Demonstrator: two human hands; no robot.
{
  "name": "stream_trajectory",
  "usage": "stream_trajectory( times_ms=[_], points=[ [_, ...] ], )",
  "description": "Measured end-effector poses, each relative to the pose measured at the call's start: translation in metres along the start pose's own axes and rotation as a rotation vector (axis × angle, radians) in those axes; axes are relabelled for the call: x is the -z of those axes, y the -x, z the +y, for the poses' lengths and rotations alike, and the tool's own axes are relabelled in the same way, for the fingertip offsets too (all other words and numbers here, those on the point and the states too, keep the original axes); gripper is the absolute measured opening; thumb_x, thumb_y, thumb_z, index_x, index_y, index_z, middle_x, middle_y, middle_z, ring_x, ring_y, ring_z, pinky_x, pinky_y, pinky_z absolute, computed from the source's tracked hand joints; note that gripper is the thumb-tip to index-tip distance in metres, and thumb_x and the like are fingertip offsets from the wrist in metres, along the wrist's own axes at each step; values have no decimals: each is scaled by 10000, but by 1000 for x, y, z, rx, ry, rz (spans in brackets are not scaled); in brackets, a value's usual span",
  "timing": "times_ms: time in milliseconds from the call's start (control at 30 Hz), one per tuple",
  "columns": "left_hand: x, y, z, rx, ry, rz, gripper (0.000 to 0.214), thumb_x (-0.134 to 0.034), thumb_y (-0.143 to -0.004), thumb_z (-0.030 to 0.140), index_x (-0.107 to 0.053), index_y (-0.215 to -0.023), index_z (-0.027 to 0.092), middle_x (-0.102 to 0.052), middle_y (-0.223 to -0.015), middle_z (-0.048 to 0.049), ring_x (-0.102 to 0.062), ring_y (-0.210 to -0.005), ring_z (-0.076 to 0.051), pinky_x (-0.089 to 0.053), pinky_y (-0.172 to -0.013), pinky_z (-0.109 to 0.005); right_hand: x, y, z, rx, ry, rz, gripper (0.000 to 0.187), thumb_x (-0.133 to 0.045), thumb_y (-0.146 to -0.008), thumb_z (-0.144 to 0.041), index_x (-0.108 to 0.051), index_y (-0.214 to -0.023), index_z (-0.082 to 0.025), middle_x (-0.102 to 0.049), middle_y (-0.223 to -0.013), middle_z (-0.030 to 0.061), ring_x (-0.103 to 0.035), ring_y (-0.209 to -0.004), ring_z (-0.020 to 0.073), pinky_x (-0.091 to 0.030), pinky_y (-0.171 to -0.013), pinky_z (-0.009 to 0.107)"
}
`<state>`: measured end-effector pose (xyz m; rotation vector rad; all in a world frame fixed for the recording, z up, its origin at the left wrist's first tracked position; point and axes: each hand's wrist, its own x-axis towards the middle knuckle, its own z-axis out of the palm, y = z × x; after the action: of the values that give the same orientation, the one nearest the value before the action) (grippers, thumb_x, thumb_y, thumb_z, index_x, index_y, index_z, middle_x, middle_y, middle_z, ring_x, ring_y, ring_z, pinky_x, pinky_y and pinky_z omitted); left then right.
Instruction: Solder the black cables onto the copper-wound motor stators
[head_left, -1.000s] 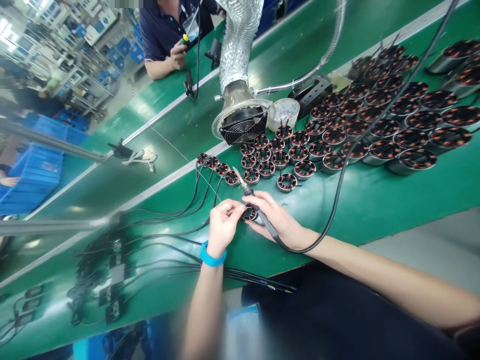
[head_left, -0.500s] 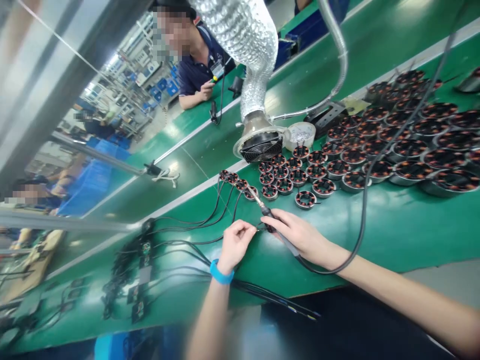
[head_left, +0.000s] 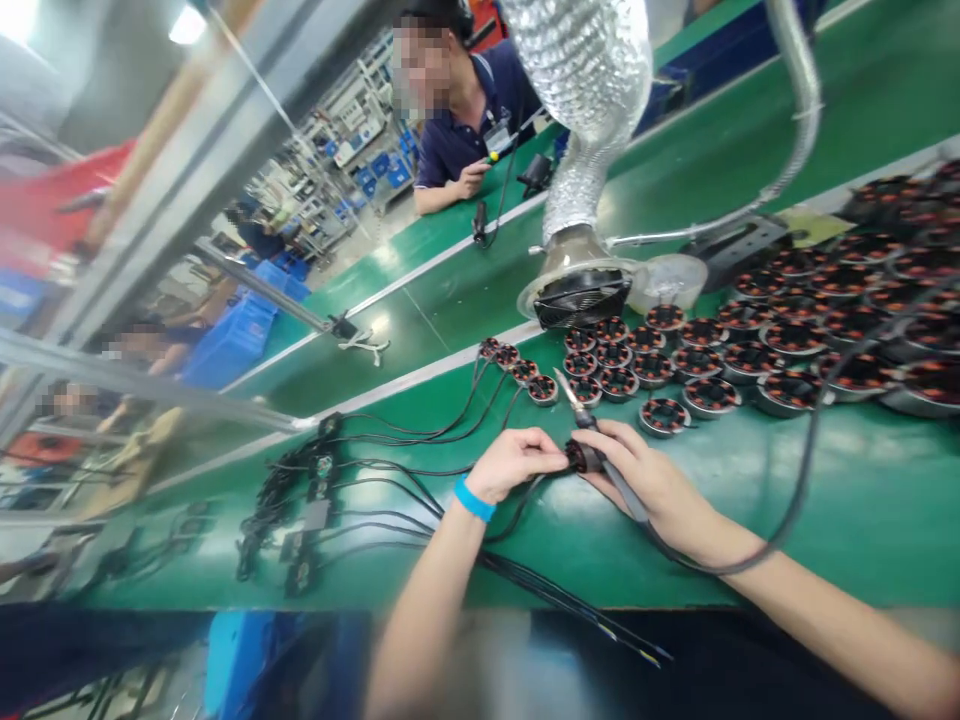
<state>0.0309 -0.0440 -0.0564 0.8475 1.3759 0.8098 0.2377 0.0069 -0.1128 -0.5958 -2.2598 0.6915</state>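
My right hand is closed round a soldering iron, whose tip points up and left. The fingers of that same hand also hold a small round motor part, dark with a metal rim, like a wound stator. Pinched at its left side is my left hand, wearing a blue wristband. A black cable runs from these fingertips down and left; the exact wire end between them is hidden. Just beyond the hands, several stators stand in a row with cables attached.
Many more stators with orange windings cover the right of the green bench. A fume duct hangs over them. Loose cables reach the bench's front edge; more lie bundled at left. A co-worker sits opposite.
The view has swung left. My right hand now holds a stator along with the soldering iron, and my left fingertips have come up against it.
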Motion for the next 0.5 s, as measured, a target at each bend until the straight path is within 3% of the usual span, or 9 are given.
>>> stream_trajectory(
  times_ms=[233,367,500],
  points=[
    [8,5,-6,-16,-30,-29,479,-877,-617,507,-599,-738,136,-474,-598,57,-285,-487,-31,-179,-480,-211,5,-3,-5,5,-31,-11,479,-497,-966,-135,-435,-1430,-237,-537,-1290,154,-663,-1069,251,-603,-898,402],
    [0,1,2,-63,-112,-59,485,-843,-655,541,-685,-853,127,-608,-732,-12,-438,-565,-69,-339,-547,-223,5,-4,-6,9,-32,18,457,-517,-972,-167,-451,-1420,-232,-548,-1271,152,-662,-1075,253,-606,-892,398],
    [-5,-5,1,-75,-122,-56,438,-825,-686,522,-666,-759,120,-619,-723,-20,-517,-651,-108,-414,-639,-251,6,-4,-7,14,-31,34,437,-507,-983,-184,-455,-1415,-234,-546,-1267,152,-651,-1095,260,-602,-899,403]
  ],
)
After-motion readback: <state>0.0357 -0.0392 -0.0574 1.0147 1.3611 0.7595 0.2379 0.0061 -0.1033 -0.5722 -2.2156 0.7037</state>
